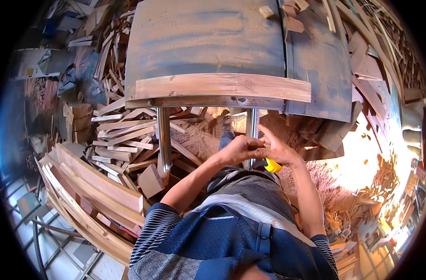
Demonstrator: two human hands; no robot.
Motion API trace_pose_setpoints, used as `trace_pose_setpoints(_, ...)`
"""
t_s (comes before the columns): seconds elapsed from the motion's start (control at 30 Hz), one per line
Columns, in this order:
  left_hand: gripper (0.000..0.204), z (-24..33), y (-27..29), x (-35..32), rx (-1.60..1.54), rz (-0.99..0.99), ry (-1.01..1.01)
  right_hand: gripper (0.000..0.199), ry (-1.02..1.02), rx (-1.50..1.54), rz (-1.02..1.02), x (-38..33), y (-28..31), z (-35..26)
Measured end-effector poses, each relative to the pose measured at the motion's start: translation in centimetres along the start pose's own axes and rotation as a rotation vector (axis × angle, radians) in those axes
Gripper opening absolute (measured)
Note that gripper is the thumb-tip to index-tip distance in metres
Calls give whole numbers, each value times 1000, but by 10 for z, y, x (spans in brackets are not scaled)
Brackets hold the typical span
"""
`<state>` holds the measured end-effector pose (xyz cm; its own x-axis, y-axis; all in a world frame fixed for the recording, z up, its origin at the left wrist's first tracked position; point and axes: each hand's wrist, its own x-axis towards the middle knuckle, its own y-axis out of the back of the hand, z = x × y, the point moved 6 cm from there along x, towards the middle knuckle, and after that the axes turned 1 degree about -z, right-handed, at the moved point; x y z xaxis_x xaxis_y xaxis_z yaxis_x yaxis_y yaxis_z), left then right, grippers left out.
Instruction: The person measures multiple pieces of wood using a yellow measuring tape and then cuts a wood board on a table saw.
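In front of my waist, my two hands meet just below the near edge of the saw table. My right hand (280, 151) is closed round a small yellow tape measure (272, 165), mostly hidden by the palm, with its index finger pointing out. Touching the right hand's fingers, my left hand (243, 148) is closed with its fingertips pinched; whatever they grip is hidden. Beyond both hands, a long, slightly curved wooden board (222, 86) lies across the table's near edge.
The dusty metal table (199, 42) has two shiny metal bars (164, 137) jutting toward me. Small offcuts (294, 24) sit on its far right. Stacked curved boards (98, 184) stand at my left, beside a heap of scrap wood (124, 135). Sawdust (315, 179) covers the floor.
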<state>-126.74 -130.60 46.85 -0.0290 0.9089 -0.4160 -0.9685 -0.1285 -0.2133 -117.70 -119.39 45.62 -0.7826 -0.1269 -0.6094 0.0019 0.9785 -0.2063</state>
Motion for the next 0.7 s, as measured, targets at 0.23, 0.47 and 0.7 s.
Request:
trace_pose_setpoints(0.23,7,23,88,-32,265,479,-55,65,-42,-91,66,-16,38,1)
trace_pose_setpoints(0.47,18,-81,420,-200,487,1312,-59,27,70,-537,795,-74,201,-7)
trace_pose_setpoints(0.7,47,-120,463,-197,517,1390,185,31,-223,-653,1201,-47,254,-8)
